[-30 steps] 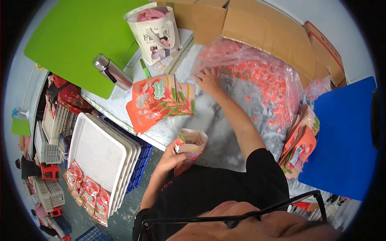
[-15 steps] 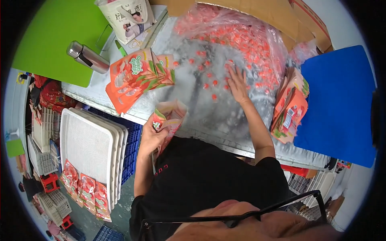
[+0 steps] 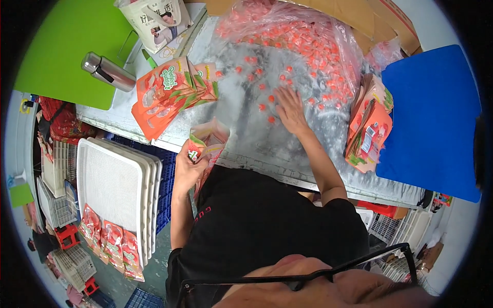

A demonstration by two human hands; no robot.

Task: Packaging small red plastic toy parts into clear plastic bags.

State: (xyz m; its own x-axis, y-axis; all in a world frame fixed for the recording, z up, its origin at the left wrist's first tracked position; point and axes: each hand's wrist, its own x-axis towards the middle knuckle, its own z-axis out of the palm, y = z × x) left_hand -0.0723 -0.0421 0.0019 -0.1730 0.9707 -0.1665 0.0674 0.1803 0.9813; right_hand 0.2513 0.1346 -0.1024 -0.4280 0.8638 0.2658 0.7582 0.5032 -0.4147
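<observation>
Metal surface (image 3: 257, 138) strewn with red candies (image 3: 287, 69); right hand (image 3: 290, 110) spread flat on them; left hand (image 3: 190, 167) pinching open pouch (image 3: 205, 143) at surface edge; risk: swept candies miss pouch, fall.

A steel flask (image 3: 108, 71) is laid on its side at the far left of the grey desk (image 3: 287, 149), partly over a green board (image 3: 67, 46). A printed paper bag (image 3: 156, 20) is stood behind it. A blue board (image 3: 436, 118) is seen at the right, with cardboard boxes (image 3: 370, 15) beyond. Stacked white trays (image 3: 115, 190) are placed below the desk's left edge, beside plastic baskets (image 3: 56, 185).
</observation>
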